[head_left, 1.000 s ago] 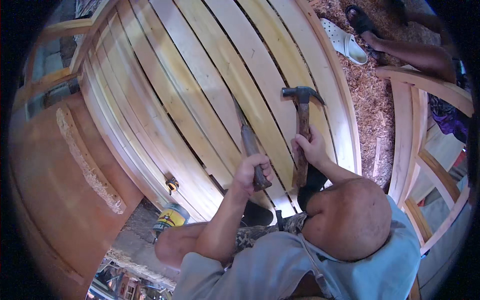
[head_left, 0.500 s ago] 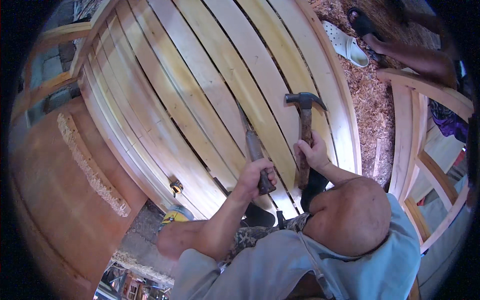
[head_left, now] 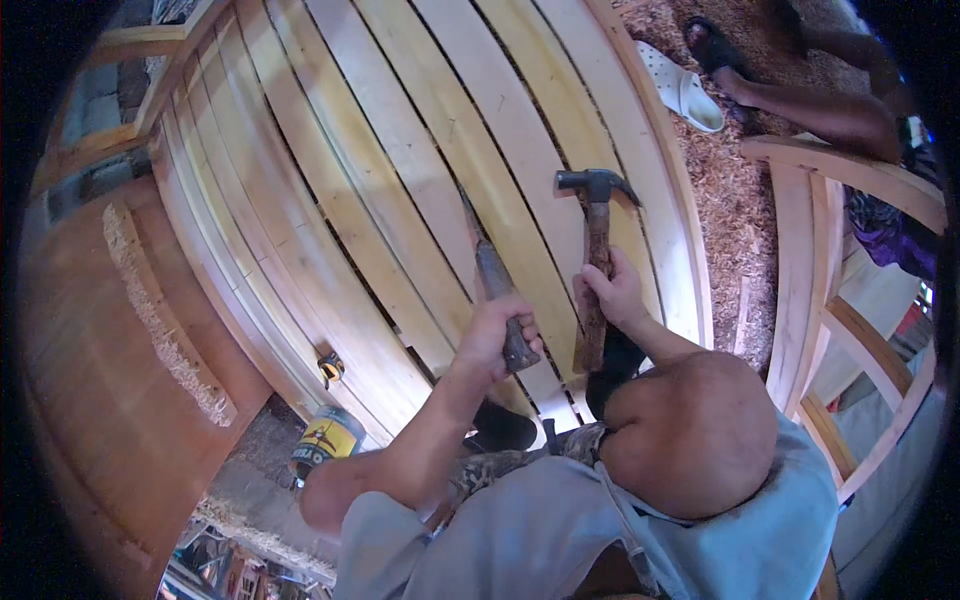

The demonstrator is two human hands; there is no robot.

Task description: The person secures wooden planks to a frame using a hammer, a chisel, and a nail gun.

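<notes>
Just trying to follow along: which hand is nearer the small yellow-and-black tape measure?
Left. The left hand is right of the tape measure; the right hand, holding a wooden-handled hammer, is farther right.

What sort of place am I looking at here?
Most likely a woodworking shop: wood shavings lie strewn beside long, pale boards, and the right hand holds a hammer.
</notes>
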